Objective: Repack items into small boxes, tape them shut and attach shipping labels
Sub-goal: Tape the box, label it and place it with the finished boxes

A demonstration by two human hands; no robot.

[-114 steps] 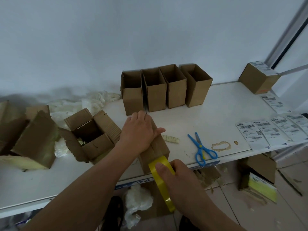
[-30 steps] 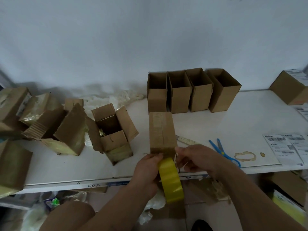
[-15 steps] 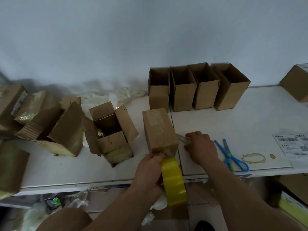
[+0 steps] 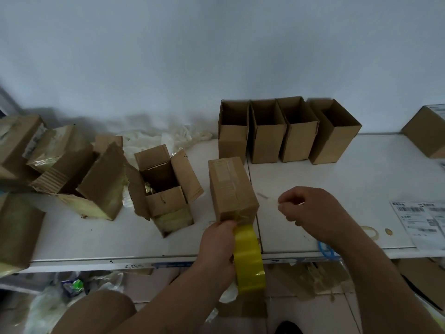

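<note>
- Head view: a closed small cardboard box (image 4: 231, 189) lies on its side on the white table (image 4: 337, 179), near the front edge, clear tape running along its top face and down over its near end.
- The left hand (image 4: 218, 247) is curled around a roll of yellow tape (image 4: 249, 259), which hangs past the table's front edge; the thumb and fingertips press where the tape meets the box's near end.
- The right hand (image 4: 310, 213) hovers just right of the box with its fingers loosely curled and thumb and forefinger pinched together; whether anything is between them cannot be told.
- Below the right wrist, the blue handles of a pair of scissors (image 4: 326, 249) show at the table edge.
- Four open empty boxes (image 4: 286, 133) stand upright in a row against the wall, behind the taped box.
- Left of the taped box stands a torn-open carton (image 4: 163, 189) with its flaps up, and further opened cartons (image 4: 79, 174) lie beyond it.
- Printed shipping labels (image 4: 419, 220) lie flat at the right edge of the table, well apart from the box.
- A sealed, labelled box (image 4: 426, 133) sits at the far right.
</note>
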